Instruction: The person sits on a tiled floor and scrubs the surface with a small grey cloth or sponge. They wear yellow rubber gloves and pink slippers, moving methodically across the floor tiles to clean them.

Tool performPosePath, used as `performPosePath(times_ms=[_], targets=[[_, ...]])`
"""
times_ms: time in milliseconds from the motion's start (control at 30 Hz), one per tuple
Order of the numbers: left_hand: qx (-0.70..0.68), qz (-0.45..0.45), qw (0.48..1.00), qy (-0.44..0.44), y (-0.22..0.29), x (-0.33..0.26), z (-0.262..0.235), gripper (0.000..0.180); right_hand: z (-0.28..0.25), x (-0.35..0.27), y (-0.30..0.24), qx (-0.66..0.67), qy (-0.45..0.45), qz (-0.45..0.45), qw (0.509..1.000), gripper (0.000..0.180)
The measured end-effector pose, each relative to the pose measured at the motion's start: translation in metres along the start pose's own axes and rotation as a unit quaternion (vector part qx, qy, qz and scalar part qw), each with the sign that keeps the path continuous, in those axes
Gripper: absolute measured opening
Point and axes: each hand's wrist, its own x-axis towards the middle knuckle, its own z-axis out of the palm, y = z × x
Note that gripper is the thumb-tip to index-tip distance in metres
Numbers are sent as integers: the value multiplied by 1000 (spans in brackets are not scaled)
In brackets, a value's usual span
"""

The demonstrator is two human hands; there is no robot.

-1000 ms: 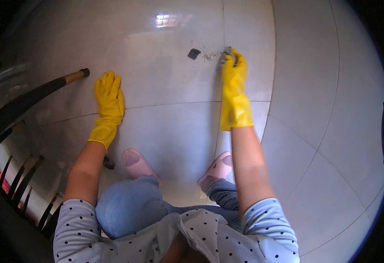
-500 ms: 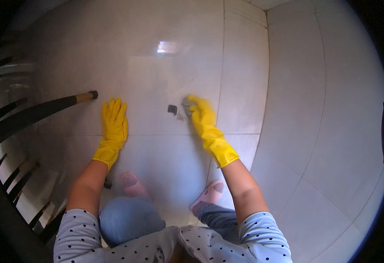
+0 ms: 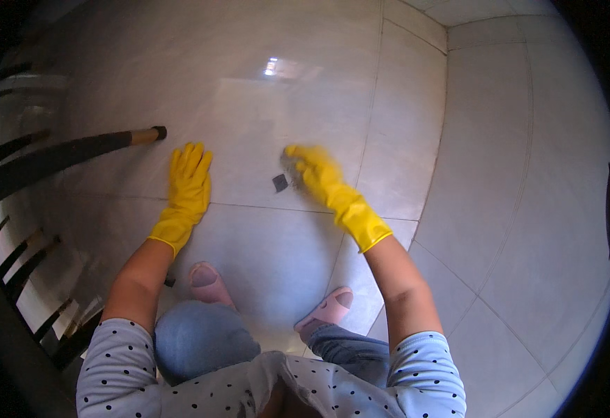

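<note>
Tiled floor point(image 3: 500, 174), pale and glossy. Left hand point(image 3: 186, 188), yellow-gloved, lies open and flat on it. Right hand point(image 3: 312, 171), gloved alike, curls around a greyish scrubbing pad point(image 3: 290, 167), pressed to the floor beside a small dark scrap point(image 3: 280, 183).

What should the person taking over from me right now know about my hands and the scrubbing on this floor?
Left hand: in a yellow glove, flat on the tiled floor, fingers spread, holding nothing.
Right hand: in a yellow glove, pressing a grey scrub pad onto the tile; it looks blurred.
A small dark patch lies on the tile just left of the pad.
The person squats, pink slippers on the floor, a dark chair leg left of the left hand.
Done: cannot tell how much is scrubbed.
Left: the dark patch is still on the tile.
</note>
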Motion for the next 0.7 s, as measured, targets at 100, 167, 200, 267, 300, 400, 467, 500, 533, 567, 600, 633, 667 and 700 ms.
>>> performPosePath(times_ms=[100, 167, 200, 267, 300, 400, 467, 500, 533, 567, 600, 633, 667, 700], targets=[[3, 2, 1000, 7, 1, -7, 3, 43, -16, 55, -17, -97, 41, -109, 988, 31], [0, 14, 1000, 14, 0, 4, 5, 43, -12, 85, -18, -150, 25, -86, 985, 32], [-3, 11, 1000, 9, 4, 3, 2, 43, -9, 89, -26, -152, -12, -71, 986, 31], [-2, 7, 1000, 6, 2, 0, 1, 43, -3, 74, -28, -118, -74, -96, 986, 28], [2, 4, 1000, 9, 0, -2, -2, 43, 4, 56, -24, -124, -105, -98, 982, 28], [-5, 2, 1000, 24, -4, 1, 0, 42, 11, 11, -14, -43, -170, 60, 983, 29], [-13, 3, 999, 32, -3, -2, 1, 42, 13, -20, -22, 163, -171, 364, 901, 33], [-15, 4, 999, 36, -3, -4, 0, 41, 8, -35, -23, 95, -115, 247, 957, 33], [-17, 6, 999, 38, -5, -3, 0, 41, -1, -49, -18, 24, -56, 126, 990, 34], [-1, 4, 999, 34, -7, -1, 1, 41, -10, -57, -11, -46, 2, 2, 999, 35], [14, 0, 1000, 26, -7, -1, 2, 41, -20, -64, 4, -30, 98, 23, 994, 36], [33, -5, 999, 16, -6, -4, 1, 41, -26, -73, 22, -10, 193, 45, 980, 37], [14, -2, 1000, 19, -4, -8, 0, 41, -31, -91, 43, -32, 207, 86, 974, 37], [-7, 4, 1000, 26, -2, -5, 1, 41, -38, -106, 66, -57, 224, 123, 965, 38]])
